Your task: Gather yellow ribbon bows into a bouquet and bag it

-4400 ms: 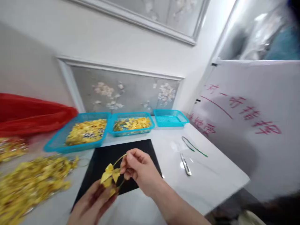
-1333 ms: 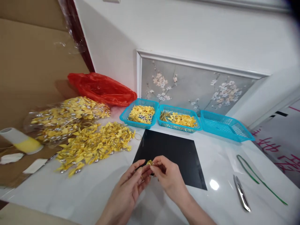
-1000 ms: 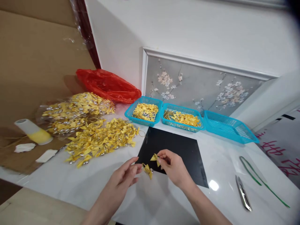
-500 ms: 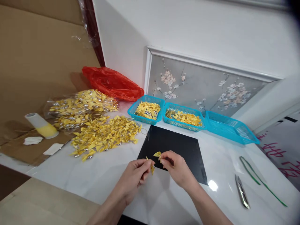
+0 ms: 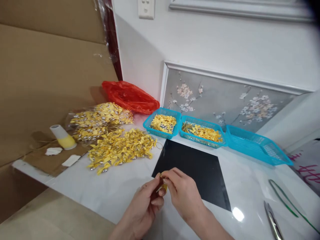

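Observation:
My left hand (image 5: 146, 203) and my right hand (image 5: 183, 193) meet over the near edge of a black mat (image 5: 192, 166). A small yellow ribbon piece (image 5: 164, 188) shows between their fingertips, mostly hidden by them. The left thumb and fingers pinch it from one side. My right thumb and forefinger are closed on its upper part, touching the left fingertips. Left of the mat lies a loose heap of yellow ribbon pieces (image 5: 122, 148) with cords and shiny silver beads.
Behind the mat stand a blue basket (image 5: 162, 134) and a second blue basket (image 5: 202, 141), both holding yellow pieces, and a blue tray (image 5: 257, 150). Snips (image 5: 273, 221) and a green strip (image 5: 282, 196) lie right. A red bag (image 5: 130, 98) and a white-yellow cone (image 5: 63, 137) are left.
My hands, apart before with a yellow piece in each, have come together at the fingertips. The right hand moved left to the left one. The camera view has shifted.

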A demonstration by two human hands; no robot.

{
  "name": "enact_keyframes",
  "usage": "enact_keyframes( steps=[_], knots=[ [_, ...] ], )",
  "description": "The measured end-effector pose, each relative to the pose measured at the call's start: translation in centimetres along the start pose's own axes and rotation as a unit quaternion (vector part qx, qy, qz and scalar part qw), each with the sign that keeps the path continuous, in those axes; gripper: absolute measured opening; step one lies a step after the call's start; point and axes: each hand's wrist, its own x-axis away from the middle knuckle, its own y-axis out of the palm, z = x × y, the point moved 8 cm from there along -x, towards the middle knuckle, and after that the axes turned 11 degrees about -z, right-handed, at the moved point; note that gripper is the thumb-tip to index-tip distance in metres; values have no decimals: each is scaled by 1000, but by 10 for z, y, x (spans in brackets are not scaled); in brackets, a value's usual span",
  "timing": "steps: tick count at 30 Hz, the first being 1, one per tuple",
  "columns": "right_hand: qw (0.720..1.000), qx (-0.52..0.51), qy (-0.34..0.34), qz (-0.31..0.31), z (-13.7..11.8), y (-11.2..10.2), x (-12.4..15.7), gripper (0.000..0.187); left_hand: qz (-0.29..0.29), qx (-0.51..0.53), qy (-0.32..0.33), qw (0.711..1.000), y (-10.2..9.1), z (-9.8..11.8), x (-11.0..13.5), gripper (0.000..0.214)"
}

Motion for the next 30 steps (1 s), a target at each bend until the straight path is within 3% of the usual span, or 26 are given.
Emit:
enact_keyframes(
  steps=[4,7,12,18,21,24,30],
  knots=[
    [998,19,-56,-5,-18,8,-3,20,24,120,6,992,-11,4,10,14],
    [999,-6,-41,9,-4,4,-21,16,60,196,38,978,-26,15,18,15],
    [997,64,49,-5,48,8,-80,20,113,132,83,981,-46,34,32,14],
    [994,79,70,-26,82,31,-126,13,136,45,78,987,-47,38,43,16],
    [996,48,70,-25,85,33,-129,16,114,57,71,989,-42,37,44,24],
    [998,-12,61,-18,82,20,-122,12,85,74,59,992,-38,36,42,33],
    [982,-172,18,-82,57,-11,-98,17,135,21,69,988,-50,37,42,24]
  ],
)
